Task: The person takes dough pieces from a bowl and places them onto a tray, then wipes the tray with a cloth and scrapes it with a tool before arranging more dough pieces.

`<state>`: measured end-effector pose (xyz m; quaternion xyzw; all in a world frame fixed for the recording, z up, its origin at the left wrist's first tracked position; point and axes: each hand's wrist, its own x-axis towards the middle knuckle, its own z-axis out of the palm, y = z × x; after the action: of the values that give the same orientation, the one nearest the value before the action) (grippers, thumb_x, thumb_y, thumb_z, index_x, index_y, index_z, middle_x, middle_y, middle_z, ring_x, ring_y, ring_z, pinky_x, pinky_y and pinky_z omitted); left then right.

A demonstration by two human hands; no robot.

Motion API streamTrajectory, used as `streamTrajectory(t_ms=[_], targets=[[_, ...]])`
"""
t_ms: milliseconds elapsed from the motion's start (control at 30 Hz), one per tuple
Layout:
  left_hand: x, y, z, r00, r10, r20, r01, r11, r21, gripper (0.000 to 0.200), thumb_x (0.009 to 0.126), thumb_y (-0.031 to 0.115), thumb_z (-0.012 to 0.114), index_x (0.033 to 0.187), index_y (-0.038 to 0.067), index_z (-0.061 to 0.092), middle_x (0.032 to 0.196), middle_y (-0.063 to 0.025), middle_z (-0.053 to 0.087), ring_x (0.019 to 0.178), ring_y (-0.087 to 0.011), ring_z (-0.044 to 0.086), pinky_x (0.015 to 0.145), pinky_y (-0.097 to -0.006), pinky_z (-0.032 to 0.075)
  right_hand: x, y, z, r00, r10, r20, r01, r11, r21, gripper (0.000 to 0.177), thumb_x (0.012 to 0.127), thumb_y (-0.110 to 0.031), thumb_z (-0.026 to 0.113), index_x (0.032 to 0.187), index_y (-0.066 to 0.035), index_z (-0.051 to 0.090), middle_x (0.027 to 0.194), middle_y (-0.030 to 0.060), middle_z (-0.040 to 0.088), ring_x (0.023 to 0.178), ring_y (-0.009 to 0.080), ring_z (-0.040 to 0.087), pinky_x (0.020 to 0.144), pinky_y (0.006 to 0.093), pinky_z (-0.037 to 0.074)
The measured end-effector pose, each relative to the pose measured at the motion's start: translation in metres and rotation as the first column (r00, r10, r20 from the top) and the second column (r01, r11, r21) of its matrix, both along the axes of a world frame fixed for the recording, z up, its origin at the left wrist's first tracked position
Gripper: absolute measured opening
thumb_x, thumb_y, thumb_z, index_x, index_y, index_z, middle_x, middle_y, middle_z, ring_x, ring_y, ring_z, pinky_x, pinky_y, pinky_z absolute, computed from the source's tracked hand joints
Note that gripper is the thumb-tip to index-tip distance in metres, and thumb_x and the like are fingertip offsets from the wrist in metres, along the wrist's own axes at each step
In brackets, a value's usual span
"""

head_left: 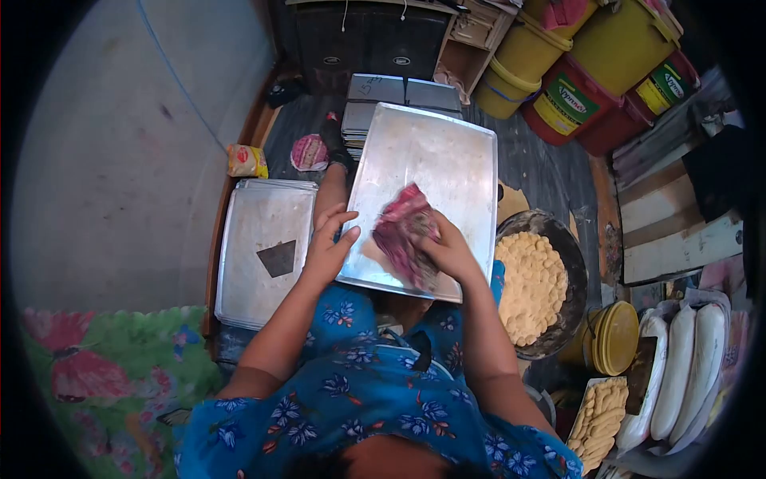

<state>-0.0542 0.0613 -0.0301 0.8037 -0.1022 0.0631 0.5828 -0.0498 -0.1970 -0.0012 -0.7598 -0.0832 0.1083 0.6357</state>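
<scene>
Nearest: your blue floral sleeves, both forearms reaching forward over your lap. Your hands are apart, both on the metal tray (pixel 435 160) that sits tilted in front of you, its near edge over your lap.

Your left hand (pixel 327 246) lies with fingers spread on the tray's left edge; can't tell if the thumb hooks under. Your right hand (pixel 452 252) is clamped on a pink cloth (pixel 401 231), pressing it against the tray surface near the near edge, centre-right. The cloth is bunched and touching the tray, between your two hands.

Near right: flat tray of shaped dough pieces (pixel 598 415), white filled bags (pixel 690 363) beside it, and a stack of yellow lids (pixel 621 337) just left of the bags. Near left: green floral mat (pixel 104 375).

Mid right: dark round bowl (pixel 573 275) piled with pale dough balls (pixel 528 286), just beside the tray's right edge. Mid left: stack of flat trays (pixel 251 215) on the floor, with a dark square scrap (pixel 279 258) lying on top.

Further left: orange packet (pixel 246 160) and a pink bundle (pixel 309 152), near each other, beyond the floor stack.

Far centre: another stack of trays (pixel 403 94) behind the tray you hold. Far right: yellow buckets (pixel 618 40) and a red bucket (pixel 568 102) with a label, packed together. A wooden shelf unit (pixel 471 44) stands just left of them.
</scene>
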Motion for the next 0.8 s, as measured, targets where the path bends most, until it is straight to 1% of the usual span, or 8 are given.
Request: streamTrajectory(t_ms=[33,100,167,233,400,533,633,800], targets=[[0.001,-0.002,0.0,0.997,0.071,0.006,-0.071,0.996,0.059,0.037,0.09,0.027,0.065,0.118,0.003,0.062,0.138,-0.0188,0.043,0.127,-0.0314,0.044,0.105,-0.0376,0.036,-0.007,-0.013,0.002,0.996,-0.022,0.085,0.048,0.947,-0.317,0.069,0.078,-0.035,0.072,0.136,-0.007,0.046,0.127,0.022,0.055,0.12,0.0334,0.052,0.102,0.0478,0.037],[0.006,0.0,-0.028,0.993,0.108,-0.038,-0.102,0.983,0.151,0.052,0.088,0.031,0.066,0.131,0.004,0.052,0.14,-0.0226,0.041,0.13,-0.0374,0.041,0.108,-0.0418,0.032,-0.027,-0.029,0.006,0.968,0.017,0.25,0.198,0.559,-0.805,0.088,0.074,-0.049,0.074,0.144,-0.01,0.037,0.141,0.0258,0.043,0.132,0.0417,0.039,0.108,0.0602,0.026],[0.009,-0.003,-0.058,0.983,0.156,-0.101,-0.127,0.96,0.25,0.062,0.088,0.032,0.066,0.138,0.003,0.044,0.141,-0.0247,0.04,0.132,-0.039,0.038,0.109,-0.0437,0.031,-0.032,-0.028,-0.018,0.982,0.048,0.182,0.101,0.684,-0.723,0.11,0.067,-0.068,0.071,0.15,-0.013,0.026,0.152,0.0287,0.022,0.141,0.0494,0.016,0.107,0.0707,0.008],[0.011,-0.006,-0.073,0.984,0.11,-0.138,-0.075,0.968,0.241,0.069,0.089,0.029,0.065,0.143,-0.001,0.033,0.14,-0.028,0.041,0.133,-0.0408,0.038,0.109,-0.0429,0.031,-0.045,-0.001,-0.032,0.963,0.151,0.224,0.14,0.43,-0.892,0.11,0.066,-0.076,0.064,0.151,-0.016,0.028,0.153,0.0292,0.019,0.142,0.0517,0.011,0.106,0.0721,0.004],[0.012,-0.008,-0.049,0.969,0.0,-0.248,0.027,0.994,0.103,0.066,0.091,0.024,0.061,0.142,-0.005,0.032,0.139,-0.0302,0.043,0.13,-0.0411,0.043,0.109,-0.0401,0.033,-0.029,0.035,-0.035,0.925,0.24,0.295,0.169,0.436,-0.884,0.09,0.071,-0.067,0.065,0.146,-0.026,0.038,0.153,0.0277,0.021,0.14,0.0519,0.016,0.103,0.0762,0.008],[0.015,-0.001,-0.063,0.985,-0.017,-0.173,0.053,0.977,0.208,0.067,0.091,0.025,0.062,0.141,-0.007,0.031,0.14,-0.0295,0.042,0.132,-0.0409,0.041,0.11,-0.0406,0.032,0.004,0.048,-0.044,0.845,0.343,0.411,0.208,0.497,-0.843,0.065,0.079,-0.048,0.062,0.14,-0.028,0.048,0.152,0.0238,0.027,0.139,0.0505,0.023,0.104,0.0751,0.011],[0.018,0.001,-0.08,0.988,-0.025,-0.151,0.057,0.975,0.213,0.069,0.092,0.026,0.061,0.145,-0.003,0.028,0.143,-0.0237,0.04,0.134,-0.0341,0.04,0.111,-0.0382,0.03,0.043,0.05,-0.052,0.809,0.366,0.461,0.245,0.503,-0.829,0.06,0.081,-0.045,0.061,0.137,-0.029,0.05,0.152,0.0198,0.03,0.139,0.048,0.024,0.105,0.0739,0.012],[0.02,0.002,-0.073,0.973,-0.056,-0.226,0.081,0.991,0.105,0.073,0.09,0.027,0.064,0.144,-0.005,0.027,0.146,-0.0273,0.037,0.136,-0.0382,0.036,0.113,-0.0403,0.027,0.113,0.051,-0.052,0.779,0.361,0.512,0.285,0.525,-0.802,0.054,0.083,-0.044,0.058,0.136,-0.033,0.052,0.152,0.0137,0.034,0.139,0.0442,0.029,0.107,0.0724,0.012]])
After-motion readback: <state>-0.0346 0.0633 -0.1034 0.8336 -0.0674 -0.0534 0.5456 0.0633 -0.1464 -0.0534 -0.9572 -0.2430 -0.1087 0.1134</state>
